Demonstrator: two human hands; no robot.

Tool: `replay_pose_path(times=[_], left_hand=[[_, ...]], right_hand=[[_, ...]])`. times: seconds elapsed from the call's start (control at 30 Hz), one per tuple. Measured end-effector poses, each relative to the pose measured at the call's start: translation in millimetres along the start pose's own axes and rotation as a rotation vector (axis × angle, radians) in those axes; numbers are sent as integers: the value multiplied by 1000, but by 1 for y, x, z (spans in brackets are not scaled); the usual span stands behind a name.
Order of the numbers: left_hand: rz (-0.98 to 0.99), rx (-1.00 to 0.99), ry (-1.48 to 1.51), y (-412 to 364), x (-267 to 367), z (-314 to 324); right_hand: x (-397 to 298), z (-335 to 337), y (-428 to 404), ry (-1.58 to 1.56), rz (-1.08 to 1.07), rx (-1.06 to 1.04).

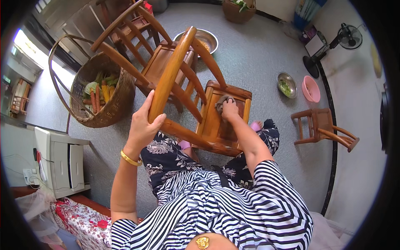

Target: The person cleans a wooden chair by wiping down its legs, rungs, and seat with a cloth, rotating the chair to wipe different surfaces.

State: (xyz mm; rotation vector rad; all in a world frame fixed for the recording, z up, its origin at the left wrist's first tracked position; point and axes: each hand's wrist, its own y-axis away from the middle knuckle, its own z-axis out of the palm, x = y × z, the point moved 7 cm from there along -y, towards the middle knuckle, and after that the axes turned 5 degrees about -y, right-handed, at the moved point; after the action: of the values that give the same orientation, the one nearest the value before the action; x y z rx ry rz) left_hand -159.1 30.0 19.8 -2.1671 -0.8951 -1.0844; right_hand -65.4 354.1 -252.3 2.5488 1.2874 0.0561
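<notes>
Directly before me stands a varnished wooden chair (175, 70), its backrest on my left and its seat (214, 125) between my legs. My left hand (145, 122) grips the thick top rail of that backrest near its lower end. In my right hand (230, 109) is a crumpled grey-brown cloth (222, 103), pressed against the seat panel. Part of the panel around the cloth looks darker and shinier than the rest. A second wooden chair (156, 67) stands just behind the backrest, partly covered by it.
A tall-handled woven basket (115, 109) holds corn, carrots and greens at left. Behind the chairs sits a metal basin (212, 39). To the right are a metal bowl (292, 92) of chopped greens, a pink basin (317, 97), a small chair (323, 120) and a fan (350, 37). White drawers (59, 159) stand lower left.
</notes>
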Motion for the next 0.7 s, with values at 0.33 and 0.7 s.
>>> replay_pose_path(times=[0.33,0.7], left_hand=[[-142,22,-1107,-14,39,27],[-108,63,-1114,-16,50,32]], right_hand=[[-76,-42,-43,-214,-230,217],[-61,-11,-99,-310,128,120]])
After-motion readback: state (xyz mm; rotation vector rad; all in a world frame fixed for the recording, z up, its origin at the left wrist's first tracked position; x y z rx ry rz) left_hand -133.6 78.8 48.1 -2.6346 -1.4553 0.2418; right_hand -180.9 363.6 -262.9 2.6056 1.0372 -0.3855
